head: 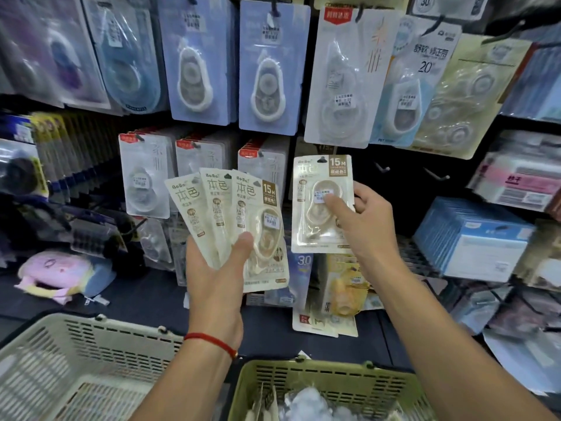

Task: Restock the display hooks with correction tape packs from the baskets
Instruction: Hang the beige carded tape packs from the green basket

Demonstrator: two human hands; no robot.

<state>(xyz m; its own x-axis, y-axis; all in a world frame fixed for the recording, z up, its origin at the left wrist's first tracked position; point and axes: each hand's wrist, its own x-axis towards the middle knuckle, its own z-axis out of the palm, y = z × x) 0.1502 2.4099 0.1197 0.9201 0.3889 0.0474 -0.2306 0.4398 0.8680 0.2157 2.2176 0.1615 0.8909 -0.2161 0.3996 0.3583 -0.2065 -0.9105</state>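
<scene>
My left hand (pixel 217 270) holds a fan of three beige correction tape packs (pixel 230 214) in front of the display wall. My right hand (pixel 362 223) grips a single beige pack (pixel 315 226) of the same kind, upright, its hang hole level with the second row of hooks. Two bare hooks (pixel 383 168) (pixel 437 175) stick out just right of that pack. A green basket (pixel 306 387) below holds more packaged items. A cream basket (pixel 76 360) stands at lower left; its visible part looks empty.
Hooks above carry blue, white and clear correction tape packs (pixel 268 71). White packs (pixel 145 174) hang left of my left hand. Blue boxes (pixel 473 238) stack on the right. A pink plush item (pixel 57 273) lies on the dark shelf at left.
</scene>
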